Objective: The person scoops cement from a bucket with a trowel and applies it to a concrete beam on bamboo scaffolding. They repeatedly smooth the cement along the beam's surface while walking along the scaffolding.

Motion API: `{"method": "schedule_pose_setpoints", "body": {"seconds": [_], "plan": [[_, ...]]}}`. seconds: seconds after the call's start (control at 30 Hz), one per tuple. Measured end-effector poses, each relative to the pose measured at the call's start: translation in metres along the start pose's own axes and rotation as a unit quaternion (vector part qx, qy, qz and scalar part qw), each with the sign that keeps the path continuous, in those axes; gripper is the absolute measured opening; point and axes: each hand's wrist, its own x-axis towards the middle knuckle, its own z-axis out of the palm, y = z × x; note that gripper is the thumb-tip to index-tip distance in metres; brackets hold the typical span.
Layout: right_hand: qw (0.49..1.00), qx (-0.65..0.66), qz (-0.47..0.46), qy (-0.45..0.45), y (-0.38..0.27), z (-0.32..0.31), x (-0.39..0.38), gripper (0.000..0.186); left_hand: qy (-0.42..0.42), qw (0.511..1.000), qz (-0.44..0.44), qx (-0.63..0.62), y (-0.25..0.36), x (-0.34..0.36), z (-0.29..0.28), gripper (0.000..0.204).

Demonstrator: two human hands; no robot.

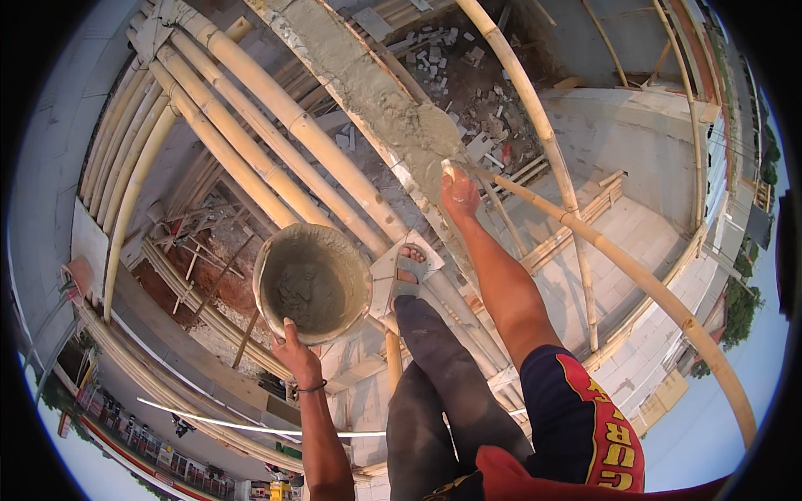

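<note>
at the far left, a bundle of pale yellow bamboo poles stands at a slant, and thicker straw-coloured bamboo poles run from the upper left toward the middle. below these, a round, grey-crusted bucket is tilted, its mouth facing up, with wet grey mortar inside. the left hand grips its near rim, thumb on the edge; the other fingers are mostly hidden. right of the bucket is a foot in a grey strapped sandal. farther right, the right hand is closed around a short, pale handle, at a spread layer of wet grey mortar along a narrow wall top; i cannot tell the tool's blade. a long yellowish bamboo pole slants down at the right.
</note>
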Motion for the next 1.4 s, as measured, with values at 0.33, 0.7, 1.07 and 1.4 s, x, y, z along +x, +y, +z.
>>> {"method": "schedule_pose_setpoints", "body": {"seconds": [0.33, 0.7, 1.07, 1.4], "plan": [[0.89, 0.338, 0.224, -0.208, -0.078, 0.041, 0.031, 0.039, -0.006, 1.0, 0.018, -0.019, 0.072, 0.048, -0.027, 0.041], [0.787, 0.397, 0.472, -0.009, -0.035, 0.097, -0.075, 0.037, -0.129, 0.991, 0.034, 0.029, 0.165, 0.147, 0.025, 0.04], [0.898, 0.393, 0.194, 0.029, -0.204, 0.162, 0.057, 0.032, -0.216, 0.971, 0.064, 0.082, 0.2, 0.209, 0.053, 0.043], [0.952, 0.074, 0.295, 0.022, -0.152, 0.083, 0.0, 0.037, -0.208, 0.973, 0.073, 0.071, 0.199, 0.218, 0.098, 0.043]]}}
